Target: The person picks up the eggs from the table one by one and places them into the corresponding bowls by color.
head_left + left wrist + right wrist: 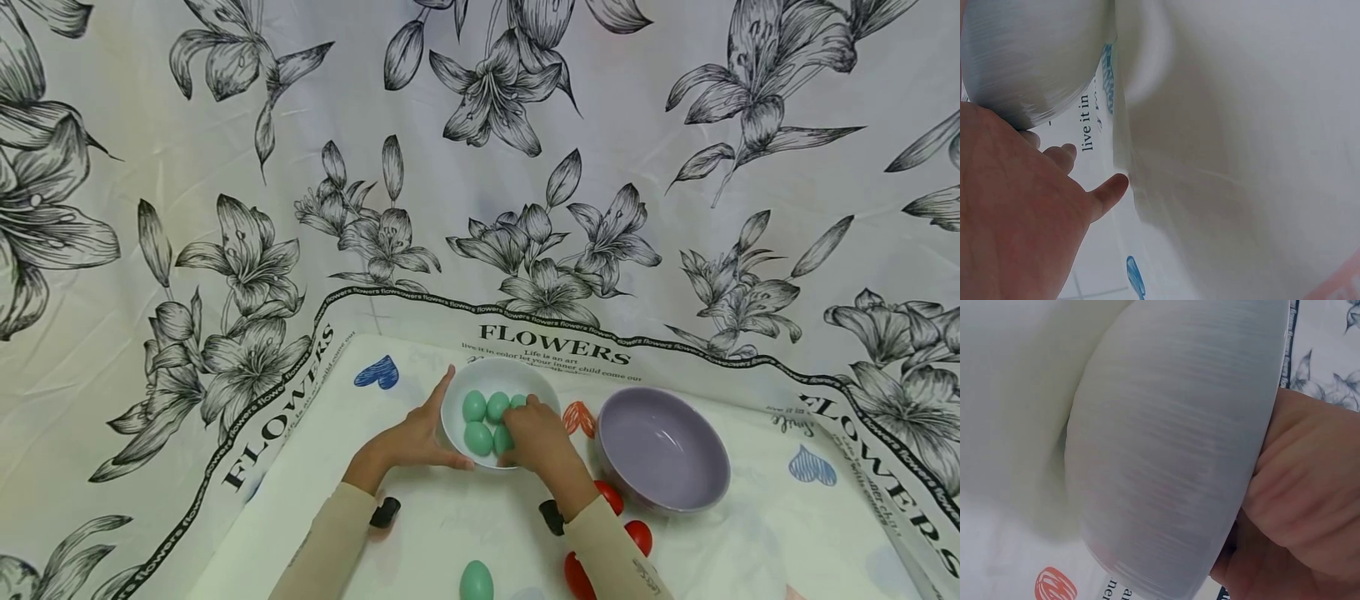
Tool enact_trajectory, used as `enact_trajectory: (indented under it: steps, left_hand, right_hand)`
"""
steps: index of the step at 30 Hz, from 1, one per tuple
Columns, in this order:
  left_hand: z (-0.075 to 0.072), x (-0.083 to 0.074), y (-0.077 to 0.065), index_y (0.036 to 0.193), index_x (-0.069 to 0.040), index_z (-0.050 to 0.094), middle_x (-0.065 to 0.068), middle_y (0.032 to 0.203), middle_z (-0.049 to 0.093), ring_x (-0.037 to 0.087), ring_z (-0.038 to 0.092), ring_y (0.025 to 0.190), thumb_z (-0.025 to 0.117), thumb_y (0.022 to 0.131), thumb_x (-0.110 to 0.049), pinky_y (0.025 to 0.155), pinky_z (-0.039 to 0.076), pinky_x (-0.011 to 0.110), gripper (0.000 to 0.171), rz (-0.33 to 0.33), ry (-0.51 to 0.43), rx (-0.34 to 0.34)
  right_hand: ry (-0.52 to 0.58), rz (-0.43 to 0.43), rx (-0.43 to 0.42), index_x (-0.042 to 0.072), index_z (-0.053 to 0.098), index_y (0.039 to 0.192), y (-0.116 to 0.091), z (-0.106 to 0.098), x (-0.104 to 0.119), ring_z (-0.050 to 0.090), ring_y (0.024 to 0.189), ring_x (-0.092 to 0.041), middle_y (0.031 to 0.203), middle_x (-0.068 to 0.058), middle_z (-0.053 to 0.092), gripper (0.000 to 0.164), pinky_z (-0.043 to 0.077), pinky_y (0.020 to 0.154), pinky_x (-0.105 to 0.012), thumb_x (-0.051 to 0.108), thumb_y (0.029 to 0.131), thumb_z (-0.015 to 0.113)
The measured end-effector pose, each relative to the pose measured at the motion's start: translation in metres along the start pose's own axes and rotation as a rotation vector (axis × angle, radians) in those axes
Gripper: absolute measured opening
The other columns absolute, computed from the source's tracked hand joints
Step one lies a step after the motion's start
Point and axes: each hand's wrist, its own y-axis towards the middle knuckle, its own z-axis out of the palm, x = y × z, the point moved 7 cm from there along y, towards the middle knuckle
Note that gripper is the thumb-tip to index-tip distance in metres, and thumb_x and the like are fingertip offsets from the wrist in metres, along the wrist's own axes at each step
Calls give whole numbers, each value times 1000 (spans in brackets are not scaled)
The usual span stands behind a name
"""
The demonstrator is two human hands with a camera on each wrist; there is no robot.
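Observation:
A white bowl (457,372) with several green eggs (477,438) in it stands between the two hands. My left hand (413,437) rests against the bowl's left side, thumb and fingers spread wide. In the left wrist view, the fingers (1110,195) reach out straight beside the bowl's outer wall. My right hand (546,442) reaches over the right rim, its fingers bent around a green egg (502,440) that it partly covers. From the right wrist, the bowl's outer wall (1160,437) hides the fingertips and the eggs.
To the right stands a purple bowl (663,450). Several red eggs (639,537) lie near the right forearm, partly hidden by it. One more green egg (476,581) lies at the near edge of view. A white cloth printed with flowers (551,287) covers the table and rises behind.

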Motion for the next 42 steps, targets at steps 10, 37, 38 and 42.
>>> enact_trajectory:
  steps: [10, 37, 38, 42]
  left_hand:
    - [0, 0, 0, 165, -46, -18, 3, 173, 27, 33, 37, 153, 98, 64, -61, 118, 36, 66, 154, -19, -2, -11]
    - [1, 1, 0, 166, -44, -18, 8, 176, 19, 40, 28, 157, 98, 64, -61, 119, 31, 70, 155, -44, 7, -4]
    - [1, 1, 0, 165, -45, -18, 7, 176, 18, 40, 28, 157, 98, 64, -61, 119, 31, 70, 155, -45, 8, -4]
    - [1, 2, 1, 165, -47, -18, 5, 176, 18, 38, 27, 158, 98, 64, -61, 120, 31, 69, 155, -52, 0, -5]
  right_hand:
    - [-2, 15, 11, 14, 76, 96, 1, 3, -1, 51, 87, -20, 80, 3, 60, 49, 53, 85, -40, 44, 67, 101]
    - [275, 90, -252, 14, 76, 130, -88, -43, -39, 61, 123, -25, 123, 2, 76, 55, 54, 104, -45, 35, 82, 93]
    - [300, 106, -249, 15, 75, 132, -94, -43, -43, 59, 131, -28, 127, 2, 75, 55, 51, 109, -48, 37, 83, 92]
    - [370, 154, -266, 20, 72, 136, -116, -42, -54, 60, 131, -24, 127, 8, 72, 57, 52, 108, -48, 41, 86, 90]
